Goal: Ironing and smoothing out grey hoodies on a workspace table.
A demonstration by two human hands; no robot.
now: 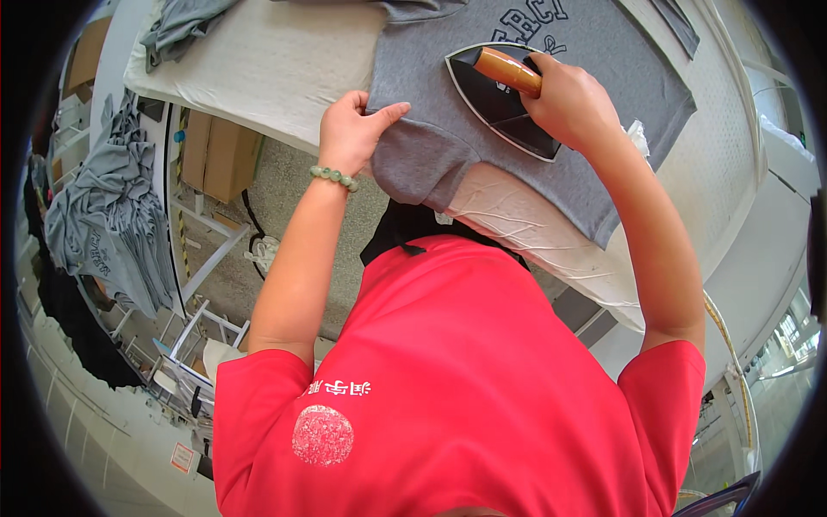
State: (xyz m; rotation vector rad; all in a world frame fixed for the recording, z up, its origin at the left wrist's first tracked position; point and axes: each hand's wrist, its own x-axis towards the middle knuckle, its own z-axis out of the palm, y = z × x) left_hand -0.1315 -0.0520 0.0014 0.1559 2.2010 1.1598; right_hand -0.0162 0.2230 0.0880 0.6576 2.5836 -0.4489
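A grey short-sleeved shirt (594,121) with dark lettering lies spread on a white padded ironing table (284,73). My right hand (568,99) is wrapped round the orange-brown handle of a black iron (491,99), whose pointed end faces up and left. The iron rests on the shirt's body below the lettering. At the shoulder edge, my left hand (357,133) pinches the shirt's fabric between thumb and fingers. One sleeve (422,164) hangs toward me over the table's near edge. The iron's underside is hidden.
More grey garments (112,215) hang in a pile at the left. Another grey garment (181,30) lies on the table's far left corner. Beneath the table are a cardboard box (220,155) and a white metal frame (211,258). A hose (732,362) runs down at the right.
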